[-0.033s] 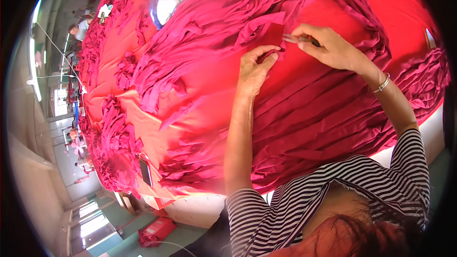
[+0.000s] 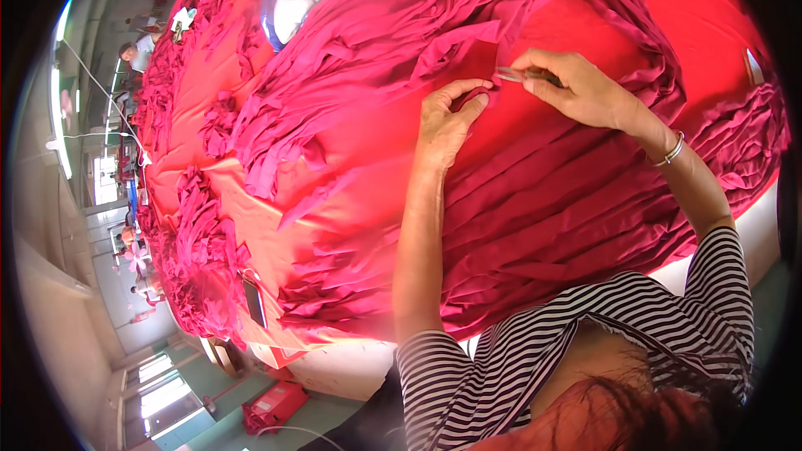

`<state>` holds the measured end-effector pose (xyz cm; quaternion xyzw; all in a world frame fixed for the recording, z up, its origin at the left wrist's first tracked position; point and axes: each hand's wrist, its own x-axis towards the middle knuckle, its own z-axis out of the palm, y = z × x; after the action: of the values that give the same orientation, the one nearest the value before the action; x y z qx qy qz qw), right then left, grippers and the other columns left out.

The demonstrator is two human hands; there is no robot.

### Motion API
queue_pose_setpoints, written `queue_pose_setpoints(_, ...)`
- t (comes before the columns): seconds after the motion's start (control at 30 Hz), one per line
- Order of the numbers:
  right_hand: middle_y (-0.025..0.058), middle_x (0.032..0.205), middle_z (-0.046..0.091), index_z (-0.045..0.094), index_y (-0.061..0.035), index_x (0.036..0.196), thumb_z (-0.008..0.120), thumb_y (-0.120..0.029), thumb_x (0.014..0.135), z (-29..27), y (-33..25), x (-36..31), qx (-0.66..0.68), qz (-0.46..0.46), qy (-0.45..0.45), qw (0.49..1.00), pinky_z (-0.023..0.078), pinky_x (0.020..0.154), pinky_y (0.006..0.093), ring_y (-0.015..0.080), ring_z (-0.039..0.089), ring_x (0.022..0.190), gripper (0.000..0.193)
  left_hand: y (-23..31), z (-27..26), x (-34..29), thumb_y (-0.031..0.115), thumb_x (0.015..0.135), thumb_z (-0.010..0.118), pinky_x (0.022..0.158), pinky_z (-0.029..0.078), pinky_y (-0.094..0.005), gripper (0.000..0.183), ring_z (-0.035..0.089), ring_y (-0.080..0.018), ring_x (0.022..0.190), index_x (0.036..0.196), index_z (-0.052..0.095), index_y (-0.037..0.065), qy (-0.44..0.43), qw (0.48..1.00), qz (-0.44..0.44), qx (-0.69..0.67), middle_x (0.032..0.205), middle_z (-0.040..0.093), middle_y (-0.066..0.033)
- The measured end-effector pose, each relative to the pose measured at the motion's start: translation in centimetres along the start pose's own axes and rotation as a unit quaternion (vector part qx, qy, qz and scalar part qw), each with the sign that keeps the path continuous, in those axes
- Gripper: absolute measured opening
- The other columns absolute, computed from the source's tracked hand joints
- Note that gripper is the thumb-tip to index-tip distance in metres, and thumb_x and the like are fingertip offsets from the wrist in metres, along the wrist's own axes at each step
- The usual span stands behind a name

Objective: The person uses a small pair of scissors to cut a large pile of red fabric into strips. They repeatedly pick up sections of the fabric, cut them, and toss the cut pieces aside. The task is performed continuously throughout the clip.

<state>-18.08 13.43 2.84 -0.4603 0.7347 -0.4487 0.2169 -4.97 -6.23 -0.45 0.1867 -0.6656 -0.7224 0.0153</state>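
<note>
My left hand (image 2: 445,124) pinches the edge of a dark crimson fabric strip (image 2: 488,101) between thumb and fingers, above the red cloth. My right hand (image 2: 585,90) is closed round a small pair of thread snips (image 2: 511,74), metal blades pointing left. Their tips meet the strip just beyond my left fingertips; whether they cut into it is too small to tell. Long crimson strips (image 2: 551,192) lie in rows below my hands, and more gathered strips (image 2: 393,25) spread beyond them.
Bright red cloth (image 2: 342,150) covers the wide table. A blue-rimmed bag with white inside (image 2: 302,4) lies at the far side, and a dark phone (image 2: 254,302) at the left edge. A red box (image 2: 276,407) is on the floor. Another person (image 2: 138,54) is at the far left.
The snips have shifted slightly, their blades looking closer together and nearer my left fingertips. My right hand has tilted a little; my left hand has stayed put.
</note>
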Motion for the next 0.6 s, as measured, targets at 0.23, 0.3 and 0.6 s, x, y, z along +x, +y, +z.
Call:
queue_pose_setpoints(0.23,0.0182,0.081,0.065,0.063,0.0026,0.107,0.057,-0.013,0.094,1.6,-0.2,-0.4,-0.016,0.020,-0.010,1.000,0.047,0.069,0.0387,0.0304,0.063,0.073,0.022,0.4,0.5,-0.3,0.005,0.085,0.070,0.047,0.032,-0.0173,0.029,0.043,-0.0003,0.054,0.114,0.069,0.007,0.015,0.998,0.032,0.046,0.087,0.066,0.0029)
queue_pose_setpoints(0.3,0.0195,0.084,0.067,0.064,0.0033,0.106,0.057,-0.014,0.093,1.6,-0.8,-0.3,-0.008,0.039,-0.018,0.999,0.048,0.072,0.0400,0.0326,0.064,0.076,0.022,0.4,0.4,-0.4,0.004,0.084,0.071,0.047,0.033,-0.0172,0.030,0.043,-0.0002,0.056,0.114,0.069,0.008,0.020,0.997,0.041,0.061,0.091,0.068,0.0022)
queue_pose_setpoints(0.6,0.0159,0.091,0.068,0.063,0.0025,0.113,0.056,-0.013,0.095,2.5,0.8,0.2,-0.015,0.013,-0.011,1.000,0.049,0.075,0.0342,0.0228,0.064,0.080,0.024,0.5,0.4,-0.3,0.003,0.082,0.071,0.047,0.032,-0.0173,0.034,0.045,-0.0003,0.058,0.116,0.068,0.010,0.011,0.995,0.048,0.086,0.096,0.069,0.0011)
